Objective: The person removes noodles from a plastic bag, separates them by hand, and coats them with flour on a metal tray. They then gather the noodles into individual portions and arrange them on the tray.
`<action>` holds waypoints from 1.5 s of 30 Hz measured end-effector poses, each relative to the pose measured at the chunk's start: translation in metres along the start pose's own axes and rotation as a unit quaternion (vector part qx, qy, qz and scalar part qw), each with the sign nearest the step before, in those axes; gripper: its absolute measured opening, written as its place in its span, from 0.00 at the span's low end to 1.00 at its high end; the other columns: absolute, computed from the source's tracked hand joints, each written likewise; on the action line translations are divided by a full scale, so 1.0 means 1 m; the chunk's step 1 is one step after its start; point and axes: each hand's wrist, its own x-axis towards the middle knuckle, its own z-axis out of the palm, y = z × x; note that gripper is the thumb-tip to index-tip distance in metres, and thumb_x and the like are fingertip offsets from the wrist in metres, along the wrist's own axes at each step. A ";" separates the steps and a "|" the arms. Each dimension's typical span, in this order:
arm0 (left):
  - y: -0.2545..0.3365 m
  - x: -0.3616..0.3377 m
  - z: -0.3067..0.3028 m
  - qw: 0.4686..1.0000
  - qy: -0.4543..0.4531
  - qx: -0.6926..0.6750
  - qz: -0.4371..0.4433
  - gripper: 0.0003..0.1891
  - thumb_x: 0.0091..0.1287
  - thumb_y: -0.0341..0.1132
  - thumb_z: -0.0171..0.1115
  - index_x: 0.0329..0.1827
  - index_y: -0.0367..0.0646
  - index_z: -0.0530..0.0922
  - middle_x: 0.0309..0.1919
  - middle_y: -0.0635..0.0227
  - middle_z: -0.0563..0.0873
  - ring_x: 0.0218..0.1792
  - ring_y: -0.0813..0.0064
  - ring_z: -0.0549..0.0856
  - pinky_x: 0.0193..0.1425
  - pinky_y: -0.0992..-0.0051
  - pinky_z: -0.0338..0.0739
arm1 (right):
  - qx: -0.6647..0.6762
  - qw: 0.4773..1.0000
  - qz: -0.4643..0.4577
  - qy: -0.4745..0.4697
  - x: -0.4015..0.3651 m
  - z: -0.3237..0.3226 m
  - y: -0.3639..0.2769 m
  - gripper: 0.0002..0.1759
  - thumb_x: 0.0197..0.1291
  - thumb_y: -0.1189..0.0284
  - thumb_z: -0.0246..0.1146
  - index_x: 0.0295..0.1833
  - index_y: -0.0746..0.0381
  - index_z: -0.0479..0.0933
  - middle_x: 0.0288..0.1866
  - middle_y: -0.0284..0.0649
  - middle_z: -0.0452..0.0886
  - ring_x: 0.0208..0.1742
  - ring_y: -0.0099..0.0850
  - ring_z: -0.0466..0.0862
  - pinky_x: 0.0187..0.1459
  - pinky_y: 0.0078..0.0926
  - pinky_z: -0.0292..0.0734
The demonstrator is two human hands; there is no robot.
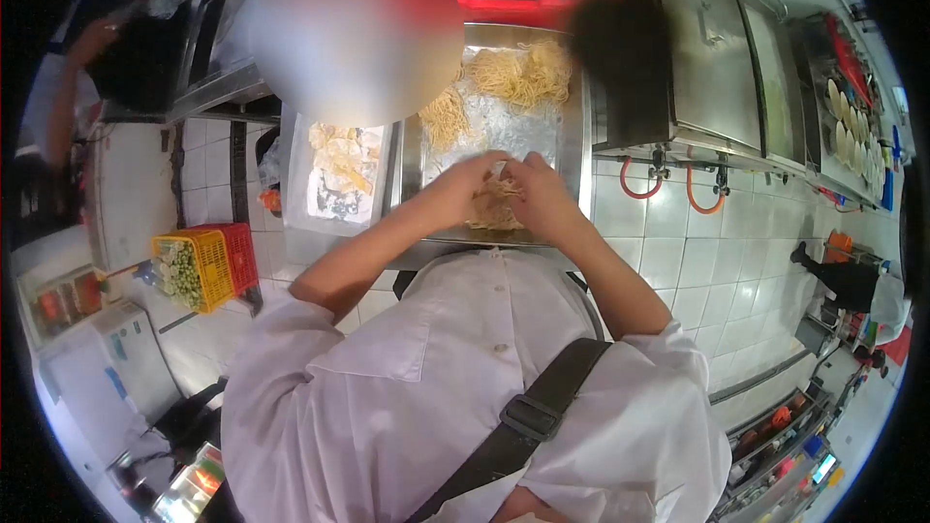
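Observation:
In front of my body is a shallow metal tray with thin yellow noodles heaped along its far side. More noodles lie at its left side. My left hand and my right hand meet low over the near part of the tray, fingers curled inward around a small bunch of noodles. Another portion of noodles lies just below them at the near edge. A white-dusted tray at the left carries flat, pale yellow pieces that look like dough.
A red container stands behind the tray. Yellow and red crates with green vegetables sit on the floor at left. Steel cabinets and hoses are at right. Other people appear at the far left and far right. A blurred patch hides the upper middle.

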 end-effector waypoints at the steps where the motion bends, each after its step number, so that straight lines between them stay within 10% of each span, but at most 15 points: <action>1: 0.018 0.000 -0.024 0.984 -0.045 -0.095 -0.141 0.30 0.52 0.30 0.75 0.60 0.45 0.76 0.54 0.56 0.80 0.59 0.57 0.77 0.65 0.59 0.71 | 0.011 0.999 -0.015 0.051 -0.015 -0.022 -0.034 0.26 0.49 0.76 0.69 0.57 0.61 0.76 0.54 0.56 0.75 0.53 0.54 0.78 0.54 0.47 0.76; 4: 0.049 -0.006 -0.055 0.936 -0.091 -0.164 -0.298 0.30 0.50 0.26 0.75 0.57 0.42 0.73 0.54 0.52 0.77 0.57 0.56 0.78 0.63 0.64 0.73 | -0.010 0.970 -0.122 0.210 -0.010 -0.027 -0.047 0.21 0.51 0.79 0.67 0.53 0.64 0.76 0.48 0.54 0.77 0.48 0.53 0.79 0.49 0.45 0.76; 6: 0.031 0.003 -0.030 0.968 0.236 0.022 0.086 0.30 0.51 0.29 0.73 0.58 0.42 0.72 0.54 0.48 0.75 0.59 0.53 0.77 0.61 0.62 0.73 | -0.035 0.930 -0.205 0.304 0.001 -0.014 -0.029 0.18 0.52 0.80 0.65 0.51 0.65 0.76 0.46 0.52 0.78 0.45 0.52 0.80 0.47 0.43 0.76; 12: 0.019 -0.003 -0.031 0.961 0.256 0.029 0.097 0.24 0.51 0.28 0.70 0.53 0.41 0.75 0.51 0.51 0.78 0.55 0.47 0.78 0.59 0.60 0.75 | -0.035 0.924 -0.249 0.287 0.006 0.000 -0.029 0.18 0.47 0.77 0.69 0.47 0.63 0.77 0.47 0.53 0.78 0.50 0.54 0.77 0.50 0.48 0.74; 15: 0.005 -0.009 -0.013 0.988 -0.090 -0.034 -0.123 0.19 0.56 0.43 0.70 0.47 0.43 0.81 0.52 0.51 0.81 0.55 0.51 0.80 0.61 0.59 0.75 | -0.026 0.987 -0.094 0.129 -0.011 0.019 -0.001 0.22 0.44 0.74 0.72 0.48 0.63 0.77 0.54 0.55 0.74 0.56 0.56 0.75 0.55 0.51 0.73; 18: 0.022 -0.022 -0.008 0.959 0.254 0.090 0.087 0.20 0.56 0.42 0.71 0.49 0.43 0.82 0.45 0.55 0.84 0.49 0.54 0.84 0.53 0.60 0.77 | -0.108 0.938 -0.177 0.279 -0.010 0.016 -0.009 0.22 0.43 0.72 0.71 0.47 0.64 0.76 0.58 0.54 0.75 0.58 0.54 0.76 0.58 0.45 0.74; 20: 0.013 -0.020 -0.005 0.954 -0.101 -0.083 -0.269 0.20 0.53 0.38 0.72 0.49 0.43 0.82 0.46 0.56 0.83 0.53 0.54 0.81 0.57 0.59 0.76 | 0.072 0.980 0.179 -0.045 0.005 0.028 0.020 0.25 0.43 0.70 0.72 0.50 0.62 0.77 0.59 0.50 0.75 0.61 0.51 0.75 0.59 0.44 0.74; 22: 0.012 -0.047 -0.008 0.962 0.253 0.095 0.035 0.20 0.50 0.37 0.70 0.46 0.40 0.83 0.40 0.55 0.82 0.41 0.49 0.81 0.52 0.57 0.75 | 0.034 0.995 0.081 0.055 -0.014 0.031 0.005 0.25 0.44 0.73 0.71 0.51 0.62 0.77 0.57 0.50 0.75 0.59 0.51 0.76 0.58 0.45 0.74; 25: -0.003 -0.058 -0.014 0.957 0.201 0.206 -0.025 0.21 0.51 0.40 0.73 0.46 0.39 0.83 0.44 0.54 0.85 0.41 0.48 0.82 0.54 0.54 0.74 | -0.211 0.922 -0.156 0.284 0.013 0.035 0.037 0.29 0.40 0.84 0.68 0.54 0.59 0.78 0.53 0.50 0.75 0.54 0.52 0.77 0.54 0.45 0.75; 31: 0.023 -0.060 -0.080 0.960 0.042 0.191 -0.199 0.15 0.52 0.37 0.71 0.40 0.38 0.84 0.35 0.54 0.85 0.42 0.52 0.84 0.47 0.60 0.77 | -0.187 0.956 -0.138 0.177 0.015 -0.018 0.041 0.24 0.45 0.85 0.61 0.52 0.62 0.80 0.54 0.52 0.76 0.55 0.50 0.76 0.54 0.45 0.75; 32: 0.034 -0.068 -0.083 0.964 0.083 0.164 -0.192 0.15 0.52 0.35 0.70 0.42 0.37 0.84 0.34 0.54 0.85 0.41 0.51 0.84 0.45 0.61 0.78 | -0.264 0.962 -0.064 0.032 -0.006 -0.010 0.019 0.22 0.46 0.86 0.60 0.49 0.62 0.81 0.54 0.53 0.76 0.54 0.50 0.77 0.52 0.44 0.75; 36: 0.054 -0.060 -0.112 0.980 0.171 0.083 -0.056 0.14 0.51 0.28 0.65 0.43 0.38 0.84 0.34 0.55 0.84 0.37 0.55 0.84 0.44 0.64 0.78 | -0.096 0.952 -0.139 0.256 -0.009 -0.003 0.001 0.17 0.49 0.84 0.60 0.46 0.62 0.83 0.47 0.50 0.81 0.47 0.52 0.81 0.52 0.44 0.78; 38: 0.083 -0.074 -0.101 0.984 0.169 -0.010 -0.055 0.14 0.51 0.25 0.63 0.42 0.38 0.84 0.34 0.57 0.84 0.36 0.57 0.83 0.44 0.65 0.78 | -0.160 0.985 0.045 0.050 -0.027 0.006 0.008 0.17 0.50 0.88 0.59 0.45 0.63 0.81 0.42 0.47 0.82 0.43 0.52 0.82 0.50 0.43 0.79; 40: 0.098 -0.053 -0.124 0.979 0.201 -0.043 0.018 0.16 0.49 0.22 0.60 0.42 0.39 0.84 0.33 0.60 0.83 0.37 0.59 0.83 0.46 0.68 0.77 | -0.016 0.940 -0.181 0.288 -0.023 -0.038 -0.032 0.14 0.51 0.88 0.59 0.43 0.64 0.81 0.43 0.48 0.81 0.44 0.51 0.82 0.49 0.44 0.80; 45: 0.065 -0.031 -0.085 0.979 0.202 0.022 0.030 0.23 0.48 0.24 0.65 0.52 0.42 0.82 0.48 0.52 0.80 0.54 0.54 0.79 0.63 0.65 0.72 | -0.096 0.964 -0.072 0.239 -0.006 -0.023 -0.014 0.13 0.56 0.79 0.63 0.48 0.63 0.80 0.47 0.49 0.80 0.49 0.47 0.81 0.52 0.42 0.80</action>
